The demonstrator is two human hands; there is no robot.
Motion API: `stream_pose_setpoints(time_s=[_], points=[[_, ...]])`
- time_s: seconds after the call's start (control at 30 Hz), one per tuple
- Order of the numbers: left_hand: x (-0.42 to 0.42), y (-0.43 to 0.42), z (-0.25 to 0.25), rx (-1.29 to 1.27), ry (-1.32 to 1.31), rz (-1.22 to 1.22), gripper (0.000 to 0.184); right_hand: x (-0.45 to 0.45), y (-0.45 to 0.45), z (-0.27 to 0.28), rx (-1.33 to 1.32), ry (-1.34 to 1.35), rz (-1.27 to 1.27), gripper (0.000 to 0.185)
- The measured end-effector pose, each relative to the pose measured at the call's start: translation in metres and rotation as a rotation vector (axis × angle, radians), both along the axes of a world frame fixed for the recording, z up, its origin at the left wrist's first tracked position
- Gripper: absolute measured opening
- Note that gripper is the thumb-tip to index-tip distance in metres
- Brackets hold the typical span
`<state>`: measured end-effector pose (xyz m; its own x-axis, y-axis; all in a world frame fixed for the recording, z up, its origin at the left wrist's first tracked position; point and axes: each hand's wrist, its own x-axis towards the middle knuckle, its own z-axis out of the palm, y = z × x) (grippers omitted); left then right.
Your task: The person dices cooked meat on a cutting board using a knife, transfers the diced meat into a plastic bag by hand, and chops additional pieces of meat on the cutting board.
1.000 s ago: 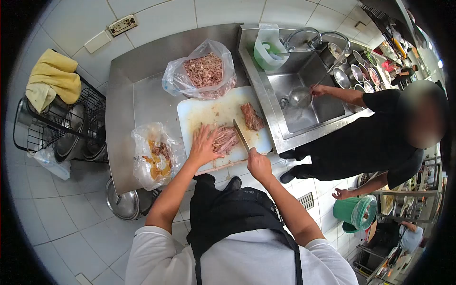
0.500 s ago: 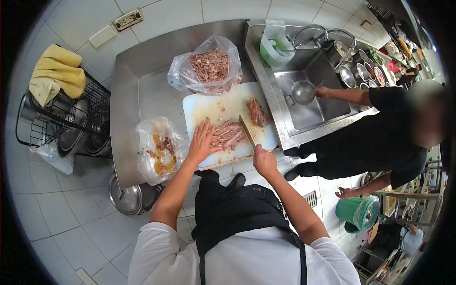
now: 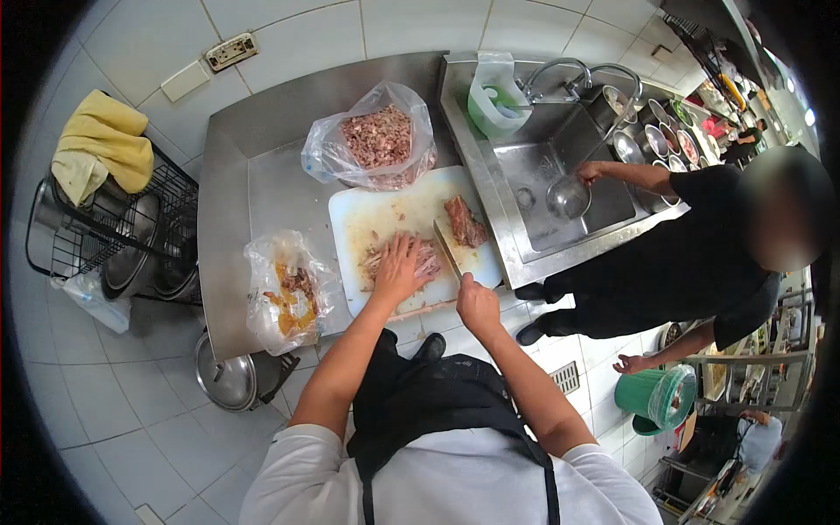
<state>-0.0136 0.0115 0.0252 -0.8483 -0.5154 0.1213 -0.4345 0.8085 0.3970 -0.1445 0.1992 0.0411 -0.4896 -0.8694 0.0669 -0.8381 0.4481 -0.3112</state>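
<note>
My left hand (image 3: 398,269) lies over a pile of sliced meat (image 3: 428,260) on the white cutting board (image 3: 347,214), its fingers stretched and a little apart. In my right hand (image 3: 478,306) is the handle of a kitchen knife (image 3: 449,252). The blade points up and away, just right of the sliced pile. Beyond the blade, a browned chunk of meat (image 3: 465,222) rests at the board's right side. Parts of the pile are hidden under my left hand.
Behind the board sits a plastic bag of chopped meat (image 3: 378,138); left of it, a bag with yellowish scraps (image 3: 291,302). At right, a co-worker's hand (image 3: 593,171) holds a metal strainer or pan (image 3: 569,198) in the sink (image 3: 604,225). A green bin (image 3: 643,392) stands behind them.
My left hand has slid right, from the pile's left edge onto its middle. The knife stays right of the meat. The co-worker's metal vessel has moved lower in the sink. The view has shifted slightly.
</note>
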Motion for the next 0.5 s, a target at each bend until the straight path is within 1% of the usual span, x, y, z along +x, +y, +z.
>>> stream_pose_setpoints(time_s=[0.07,0.13,0.2,0.23,0.27,0.33,0.43,0.5], points=[[0.006,-0.009,-0.011,0.007,0.000,-0.065,0.103,0.007,-0.009,-0.006,-0.016,0.022,-0.009,0.011],[0.013,-0.018,-0.019,0.005,0.007,-0.140,0.101,0.019,-0.018,-0.012,0.011,0.022,0.047,0.011],[0.015,-0.023,-0.021,0.065,0.013,-0.132,0.106,0.021,-0.020,-0.008,0.061,0.010,0.083,0.011],[0.015,-0.024,-0.018,0.096,0.018,-0.125,0.108,0.018,-0.021,-0.010,0.056,0.005,0.049,0.010],[0.014,-0.022,-0.015,0.089,-0.010,-0.109,0.108,0.012,-0.022,-0.010,0.051,0.003,0.020,0.010],[0.010,-0.014,0.007,0.076,-0.064,-0.074,0.108,0.008,-0.023,-0.011,0.042,-0.013,-0.019,0.008],[-0.003,-0.001,0.010,0.038,-0.031,0.007,0.110,0.018,-0.025,-0.012,-0.004,-0.017,0.068,0.010],[-0.010,0.004,0.009,0.015,-0.055,0.033,0.108,0.018,-0.023,-0.007,-0.010,-0.115,0.029,0.012]])
